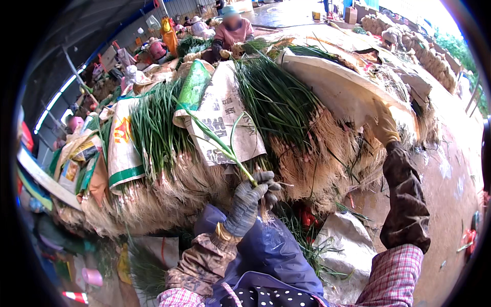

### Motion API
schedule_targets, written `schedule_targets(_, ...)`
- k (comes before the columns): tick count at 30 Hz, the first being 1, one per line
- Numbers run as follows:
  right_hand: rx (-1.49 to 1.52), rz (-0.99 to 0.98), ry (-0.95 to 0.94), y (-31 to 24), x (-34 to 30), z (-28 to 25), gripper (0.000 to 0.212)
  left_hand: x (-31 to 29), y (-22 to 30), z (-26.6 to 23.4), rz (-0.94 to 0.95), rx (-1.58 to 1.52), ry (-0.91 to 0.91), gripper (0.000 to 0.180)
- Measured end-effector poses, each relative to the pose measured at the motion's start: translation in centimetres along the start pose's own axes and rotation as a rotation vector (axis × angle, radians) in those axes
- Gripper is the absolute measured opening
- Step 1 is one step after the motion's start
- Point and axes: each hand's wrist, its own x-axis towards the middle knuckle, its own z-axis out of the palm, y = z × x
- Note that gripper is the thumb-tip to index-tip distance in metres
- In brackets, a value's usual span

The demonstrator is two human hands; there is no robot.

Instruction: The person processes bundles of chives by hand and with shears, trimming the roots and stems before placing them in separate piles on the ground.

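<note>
Above blue apron (279, 250), left grip (248, 202) curled round scallion (239, 163); right grip (384, 125) at white sheeting (327, 79), spread unclear.

Slim green scallion (233, 157), tilted, roots lowermost

A dark roof (84, 30) slopes over the left, near a corrugated wall (182, 7). Daylight (427, 13) floods the right, brightening green foliage (452, 50) and brown floor (449, 176).

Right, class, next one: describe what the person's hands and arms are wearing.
The left hand wears a grey glove with a yellowish cuff; the right hand looks yellowish-gloved. Both oversleeves are brown and patterned, the right darker. Checked pink-and-white shirt sleeves show beyond.
</note>
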Motion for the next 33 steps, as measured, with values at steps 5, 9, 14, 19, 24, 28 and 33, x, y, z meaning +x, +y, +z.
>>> schedule_targets(5, 0.455, 0.081, -0.137, 8.8, -6.0, 9.7, 0.038, 2.9, 0.2, -0.5, 0.014, 0.106, -0.108, 0.028)
schedule_targets(9, -0.076, -0.067, -0.005, 7.4, -11.1, 10.7, 0.049, 4.9, 0.2, -0.5, -0.089, 0.183, -0.078, 0.028)
schedule_targets(14, -0.002, 0.002, -0.698, -9.0, -13.9, -1.9, 0.031, 6.0, -2.3, -1.2, -0.053, 0.129, 0.031, 0.028)
schedule_targets(19, 0.798, -0.433, -0.501, -18.2, -9.2, -4.2, 0.042, 6.6, -4.6, -3.4, -0.065, 0.013, 0.057, 0.026)
schedule_targets(24, 0.451, -0.239, -0.115, -18.1, -1.9, 1.8, 0.062, 7.4, -3.6, -3.6, 0.045, 0.102, 0.139, 0.025)
schedule_targets(28, 0.265, -0.074, -0.195, -14.3, 0.5, 1.0, 0.065, 6.5, -2.5, -5.3, 0.155, 0.031, 0.146, 0.023)
schedule_targets(33, -0.013, -0.195, -0.023, -15.0, -1.5, 1.9, 0.057, 5.2, -1.3, -7.3, 0.142, -0.022, 0.188, 0.021)
